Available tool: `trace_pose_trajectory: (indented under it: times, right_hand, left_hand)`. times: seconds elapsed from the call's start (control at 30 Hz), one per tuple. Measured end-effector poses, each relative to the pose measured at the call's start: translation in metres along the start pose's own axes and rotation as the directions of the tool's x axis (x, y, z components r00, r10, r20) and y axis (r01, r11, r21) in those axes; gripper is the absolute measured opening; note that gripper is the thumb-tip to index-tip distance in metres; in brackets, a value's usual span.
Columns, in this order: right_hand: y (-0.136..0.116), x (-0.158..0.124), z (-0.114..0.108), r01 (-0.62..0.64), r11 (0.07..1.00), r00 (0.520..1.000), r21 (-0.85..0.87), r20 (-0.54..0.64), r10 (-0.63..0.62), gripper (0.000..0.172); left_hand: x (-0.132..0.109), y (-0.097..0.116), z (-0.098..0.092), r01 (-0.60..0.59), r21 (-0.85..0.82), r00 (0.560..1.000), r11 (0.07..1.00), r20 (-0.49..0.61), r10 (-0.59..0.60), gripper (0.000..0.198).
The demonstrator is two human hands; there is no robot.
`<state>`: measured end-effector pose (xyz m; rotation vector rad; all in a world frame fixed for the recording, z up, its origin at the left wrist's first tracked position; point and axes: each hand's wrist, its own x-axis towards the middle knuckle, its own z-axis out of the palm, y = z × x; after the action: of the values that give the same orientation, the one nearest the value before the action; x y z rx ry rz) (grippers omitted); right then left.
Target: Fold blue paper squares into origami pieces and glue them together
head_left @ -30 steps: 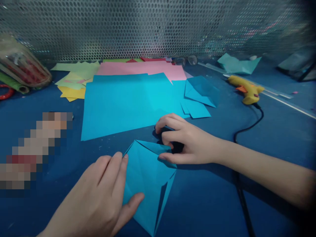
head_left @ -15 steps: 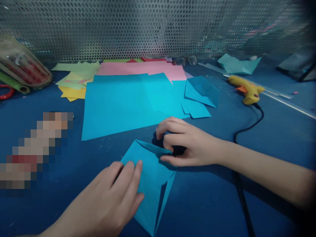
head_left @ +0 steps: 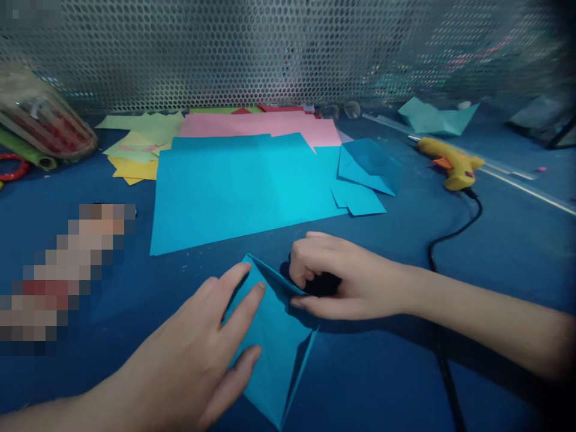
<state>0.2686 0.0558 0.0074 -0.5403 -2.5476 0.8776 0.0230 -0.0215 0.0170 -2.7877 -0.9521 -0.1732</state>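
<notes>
A folded sheet of blue paper (head_left: 274,369) lies on the blue table, with one corner toward me. My left hand (head_left: 202,336) rests on its left part, fingers spread, two fingertips near the top corner. At the upper right edge, my right hand (head_left: 346,276) has its fingers curled and its thumb against a flap of the same paper, pinching it. That flap stands partly raised, and another narrow flap along the lower right edge is also lifted a little. The right fingertips are partly hidden behind the paper.
Behind lie large blue sheets (head_left: 216,192), small folded blue pieces (head_left: 366,199), pink paper (head_left: 252,125) and yellow-green scraps (head_left: 139,144). A yellow glue gun (head_left: 450,162) with a black cord (head_left: 454,225) is at right. A jar (head_left: 58,123) stands left, near a blurred-out patch. Perforated metal (head_left: 252,54) closes the back.
My left fingers have spread and slid up toward the paper's top corner. My right hand has moved slightly nearer to me and curled tighter, bringing the upper right flap inward.
</notes>
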Motion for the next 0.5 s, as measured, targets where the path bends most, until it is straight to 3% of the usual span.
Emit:
trace_pose_trajectory:
  times: [0.1, 0.23, 0.5]
  right_hand:
    - [0.0002, -0.0004, -0.0001, 0.026, 0.999, 1.0, 0.024, -0.019, -0.025, 0.006]
    - [0.0009, -0.0016, 0.0026, 0.095, 0.993, 0.995, -0.065, -0.038, -0.097, 0.014]
    - [0.0044, -0.0045, 0.0081, 0.053, 0.996, 0.987, -0.075, -0.144, -0.063, 0.014]
  left_hand:
    - [0.0008, -0.002, 0.0, 0.001, -0.01, 1.0, 1.0, 0.019, -0.001, 0.048]
    - [-0.0024, -0.0058, 0.0039, -0.016, -0.046, 0.998, 0.999, 0.055, 0.019, 0.048]
    - [-0.0061, -0.01, 0.0072, -0.021, -0.075, 0.992, 0.997, 0.123, 0.03, 0.055]
